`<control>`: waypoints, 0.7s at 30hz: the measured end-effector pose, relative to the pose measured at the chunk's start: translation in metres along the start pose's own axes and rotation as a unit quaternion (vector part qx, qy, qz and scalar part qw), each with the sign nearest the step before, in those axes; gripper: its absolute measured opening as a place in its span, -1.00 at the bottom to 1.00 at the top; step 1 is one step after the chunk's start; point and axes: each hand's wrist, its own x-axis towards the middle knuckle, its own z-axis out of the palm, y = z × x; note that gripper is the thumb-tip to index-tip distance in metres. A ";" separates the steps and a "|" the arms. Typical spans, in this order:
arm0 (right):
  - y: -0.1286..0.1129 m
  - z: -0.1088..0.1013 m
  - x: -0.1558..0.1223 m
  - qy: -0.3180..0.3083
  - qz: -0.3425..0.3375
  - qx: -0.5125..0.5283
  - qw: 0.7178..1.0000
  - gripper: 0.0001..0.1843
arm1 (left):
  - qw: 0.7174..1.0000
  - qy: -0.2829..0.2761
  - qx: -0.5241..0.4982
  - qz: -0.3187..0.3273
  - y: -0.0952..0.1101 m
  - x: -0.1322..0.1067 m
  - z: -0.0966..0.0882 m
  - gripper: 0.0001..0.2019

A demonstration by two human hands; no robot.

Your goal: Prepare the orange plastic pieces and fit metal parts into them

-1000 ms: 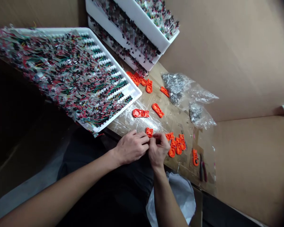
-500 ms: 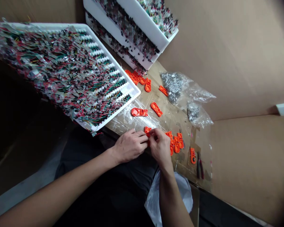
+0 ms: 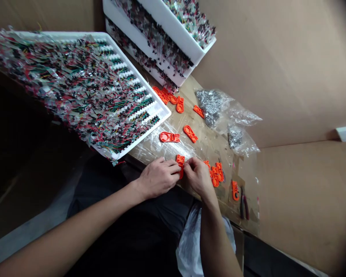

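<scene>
My left hand (image 3: 160,177) is closed on an orange plastic casing (image 3: 180,161) at the table's near edge; its fingertips cover part of the piece. Just right of that casing, my right hand (image 3: 198,176) is pinched, thumb against forefinger. What lies in the pinch, if anything, is too small to make out. Beside the right hand lie several more orange casings (image 3: 216,175). Two further ones, a flat-lying casing (image 3: 169,137) and a slanted casing (image 3: 190,133), rest beyond my hands.
A white tray (image 3: 164,111) packed with wired parts stands left, with stacked white trays (image 3: 187,77) behind. Clear bags of small metal parts (image 3: 212,104) lie at the back. Pliers (image 3: 243,204) and a casing with a black part (image 3: 235,190) lie right. Cardboard walls (image 3: 291,77) enclose the table.
My right hand has drawn slightly to the right, off the orange casing, so more of the casing shows. My left hand has stayed in place.
</scene>
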 end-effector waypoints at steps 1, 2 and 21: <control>-0.002 0.001 0.000 0.006 -0.005 -0.022 1.000 -0.80 | 1.000 -0.002 0.000 0.000 0.000 0.000 0.000 -0.86; -0.005 0.002 -0.001 0.010 -0.011 -0.040 0.999 -0.80 | 1.000 -0.003 0.000 0.001 0.000 0.000 0.000 -0.86; 0.016 -0.008 0.013 -0.147 0.094 0.291 0.941 -0.60 | 1.000 -0.014 -0.014 0.012 -0.002 -0.001 -0.003 -0.83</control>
